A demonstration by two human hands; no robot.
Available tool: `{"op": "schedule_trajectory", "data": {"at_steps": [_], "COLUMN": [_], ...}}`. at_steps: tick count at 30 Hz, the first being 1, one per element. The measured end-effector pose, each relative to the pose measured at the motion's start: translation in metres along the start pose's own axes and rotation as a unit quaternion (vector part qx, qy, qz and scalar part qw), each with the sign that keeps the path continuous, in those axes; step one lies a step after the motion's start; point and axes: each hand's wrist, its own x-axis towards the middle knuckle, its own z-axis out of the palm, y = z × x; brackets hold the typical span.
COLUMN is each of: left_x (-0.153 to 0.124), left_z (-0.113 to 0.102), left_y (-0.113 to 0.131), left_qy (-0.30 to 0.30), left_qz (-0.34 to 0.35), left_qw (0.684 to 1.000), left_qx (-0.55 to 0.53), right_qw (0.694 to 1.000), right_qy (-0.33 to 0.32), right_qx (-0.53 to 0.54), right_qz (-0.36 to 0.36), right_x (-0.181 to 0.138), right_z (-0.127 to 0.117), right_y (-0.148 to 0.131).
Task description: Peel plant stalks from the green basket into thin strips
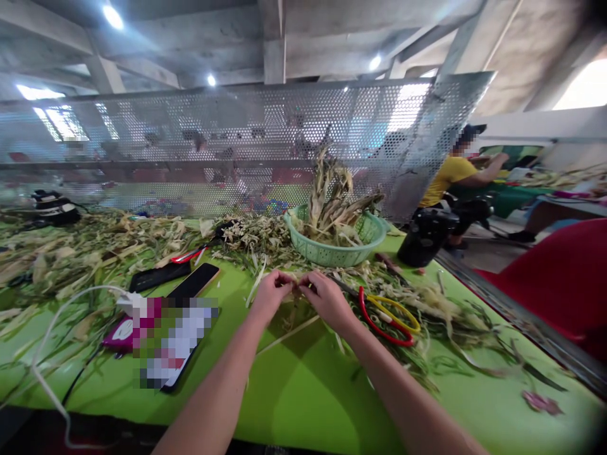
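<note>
My left hand and my right hand meet over the green table, fingertips pinched close together. Between them is a thin, pale strip of dried corn husk, mostly hidden by the fingers. Below the hands, a long narrow husk strip slants across the tabletop. Beside my right hand lie scissors with one red and one yellow handle, among loose husk scraps. Just beyond the hands stands a light green plastic basket with bunched dried husks in it.
Phones and a purple packet with a white cable lie at left. Husk piles cover the back left. A black container stands right of the basket. Behind is a perforated metal screen; a person in yellow works beyond.
</note>
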Motion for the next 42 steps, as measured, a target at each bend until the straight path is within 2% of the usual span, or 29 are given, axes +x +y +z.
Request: {"op": "schedule_trajectory", "data": {"at_steps": [11, 19, 23, 27, 36, 42], "left_x": [-0.0004, -0.002, -0.0026, -0.0027, -0.0063, -0.0061], "left_z": [0.0014, 0.0001, 0.0007, 0.0014, 0.0038, 0.0056], "left_y": [0.0019, 0.002, 0.0022, 0.0024, 0.0082, 0.0052], "left_qy": [-0.005, -0.002, -0.001, -0.016, -0.014, -0.004], "left_qz": [-0.004, 0.006, 0.025, 0.027, 0.029, 0.079], "left_qw": [1.0, 1.0, 1.0, 0.999, 0.997, 0.986], "left_qx": [-0.022, 0.001, 0.017, 0.022, 0.068, 0.148], "right_qw": [1.0, 0.997, 0.998, 0.998, 0.996, 0.995], "right_qy": [-0.005, 0.021, 0.01, 0.015, 0.024, 0.017], "right_qx": [0.021, 0.061, 0.053, 0.037, -0.008, -0.014], "right_qz": [0.009, 0.053, 0.038, 0.057, 0.085, 0.096], "right_x": [0.0001, -0.0005, -0.0013, -0.0019, -0.002, -0.0014], "right_z": [-0.0045, 0.0003, 0.0006, 0.0, 0.0016, 0.0033], "right_y": [-0.0029, 0.0035, 0.0019, -0.0024, -0.0036, -0.0061]}}
